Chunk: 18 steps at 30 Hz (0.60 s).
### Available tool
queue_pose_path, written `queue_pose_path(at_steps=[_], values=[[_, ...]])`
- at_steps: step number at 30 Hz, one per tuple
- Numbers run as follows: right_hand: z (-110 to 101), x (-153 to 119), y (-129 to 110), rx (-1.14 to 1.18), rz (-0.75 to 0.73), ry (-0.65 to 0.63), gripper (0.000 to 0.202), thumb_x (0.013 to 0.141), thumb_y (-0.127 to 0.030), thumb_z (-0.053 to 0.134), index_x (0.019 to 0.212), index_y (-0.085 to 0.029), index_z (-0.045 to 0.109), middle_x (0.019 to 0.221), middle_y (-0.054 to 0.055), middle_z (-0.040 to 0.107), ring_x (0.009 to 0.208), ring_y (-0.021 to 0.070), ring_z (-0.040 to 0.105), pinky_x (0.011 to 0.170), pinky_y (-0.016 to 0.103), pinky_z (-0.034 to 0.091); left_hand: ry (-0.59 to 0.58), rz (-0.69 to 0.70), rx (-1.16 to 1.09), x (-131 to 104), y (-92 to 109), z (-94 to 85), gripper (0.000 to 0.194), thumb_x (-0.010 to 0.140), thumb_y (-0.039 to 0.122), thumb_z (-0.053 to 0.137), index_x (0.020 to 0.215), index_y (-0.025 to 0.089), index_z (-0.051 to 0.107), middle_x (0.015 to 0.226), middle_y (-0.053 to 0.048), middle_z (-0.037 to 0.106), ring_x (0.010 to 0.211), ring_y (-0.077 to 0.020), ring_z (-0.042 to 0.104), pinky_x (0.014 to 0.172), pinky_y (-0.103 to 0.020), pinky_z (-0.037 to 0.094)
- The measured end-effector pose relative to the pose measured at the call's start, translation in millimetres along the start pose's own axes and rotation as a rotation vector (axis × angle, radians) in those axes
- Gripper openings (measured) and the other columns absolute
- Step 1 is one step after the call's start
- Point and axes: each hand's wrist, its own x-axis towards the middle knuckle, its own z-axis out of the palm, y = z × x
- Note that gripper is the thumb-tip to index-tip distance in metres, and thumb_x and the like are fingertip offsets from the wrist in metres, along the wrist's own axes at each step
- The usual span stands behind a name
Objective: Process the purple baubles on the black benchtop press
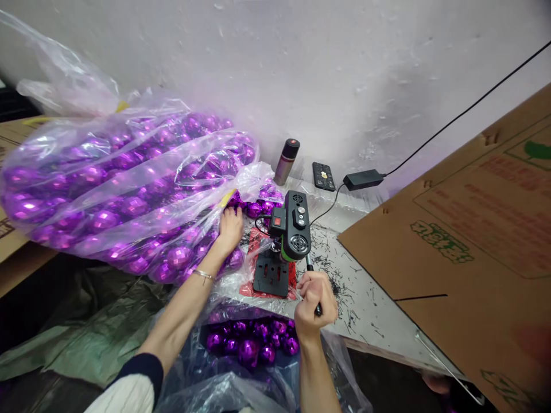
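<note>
My left hand reaches to the mouth of a large clear plastic bag, its fingers bent onto a shiny purple ball; the fingertips are partly hidden. More faceted purple balls lie just beyond it. My right hand is closed round a black handle whose metal shaft runs up to a small black machine. The machine has round vents, silver buttons and a red switch. Its slotted black base plate sits on a red sheet between my hands.
The bulging bag of purple balls fills the left. Below the table edge, another clear bag holds purple balls. A spray can, a dark phone and a power adapter are near the wall. Black bits litter the table; a cardboard box stands right.
</note>
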Motion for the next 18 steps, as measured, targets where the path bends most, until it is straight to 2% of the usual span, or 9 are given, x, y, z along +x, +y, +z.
queue_pose_path(at_steps=[2,5,7,9,12,15,18], values=[[-1.1,-1.0,0.8,-0.013,-0.006,-0.013,0.038,0.104,-0.007,0.046,0.069,-0.022,0.049,0.065,-0.003,0.053,0.063,0.0128,0.057,0.059,0.030,0.040,-0.044,-0.064,0.055,15.0,0.2,-2.5,0.057,0.087,0.003,0.057,0.144,0.000,0.058,0.131,-0.036,0.068,0.135,-0.0489,0.062,0.115,-0.067,0.045],[-1.7,-0.8,0.5,-0.020,-0.003,-0.015,0.038,0.104,-0.008,0.046,0.069,-0.022,0.049,0.064,-0.003,0.052,0.064,0.0135,0.057,0.060,0.030,0.040,-0.062,-0.072,-0.006,7.3,-1.4,-7.4,0.057,0.089,0.008,0.063,0.145,0.001,0.056,0.129,-0.033,0.070,0.133,-0.0475,0.064,0.116,-0.063,0.047],[-1.4,2.3,-1.1,-0.007,0.007,-0.011,0.038,0.104,-0.008,0.046,0.069,-0.022,0.049,0.064,-0.003,0.051,0.064,0.0134,0.057,0.060,0.030,0.040,-0.079,-0.089,-0.205,-9.6,-2.7,-12.0,0.060,0.089,0.021,0.072,0.145,0.008,0.055,0.130,-0.026,0.071,0.131,-0.0431,0.068,0.116,-0.057,0.049],[-0.9,7.9,-4.0,0.013,0.024,-0.008,0.038,0.105,-0.008,0.046,0.069,-0.022,0.049,0.064,-0.003,0.052,0.063,0.0127,0.057,0.059,0.030,0.040,-0.100,-0.120,-0.526,-32.4,-2.4,-16.1,0.064,0.088,0.034,0.077,0.144,0.015,0.052,0.130,-0.019,0.073,0.125,-0.0370,0.071,0.114,-0.053,0.052],[0.4,18.2,-9.2,0.021,0.063,-0.002,0.039,0.106,-0.011,0.048,0.068,-0.022,0.048,0.063,-0.003,0.052,0.061,0.0122,0.055,0.058,0.029,0.040,-0.154,-0.184,-0.947,-73.5,3.2,-18.1,0.069,0.086,0.049,0.079,0.141,0.019,0.050,0.129,-0.015,0.074,0.121,-0.0317,0.074,0.112,-0.051,0.055],[2.2,25.7,-13.4,0.020,0.085,0.012,0.040,0.106,-0.013,0.049,0.067,-0.022,0.048,0.062,-0.003,0.050,0.060,0.0118,0.055,0.057,0.029,0.040,-0.185,-0.251,-1.137,-112.4,14.6,-12.0,0.076,0.086,0.057,0.079,0.146,0.020,0.051,0.131,-0.014,0.075,0.125,-0.0317,0.073,0.115,-0.050,0.055],[2.8,27.6,-15.0,0.039,0.071,0.015,0.040,0.105,-0.010,0.049,0.068,-0.022,0.048,0.063,-0.004,0.050,0.060,0.0104,0.054,0.058,0.028,0.040,-0.186,-0.255,-1.167,-136.9,26.0,5.0,0.080,0.086,0.059,0.080,0.152,0.020,0.054,0.142,-0.013,0.072,0.134,-0.0333,0.069,0.119,-0.048,0.052]])
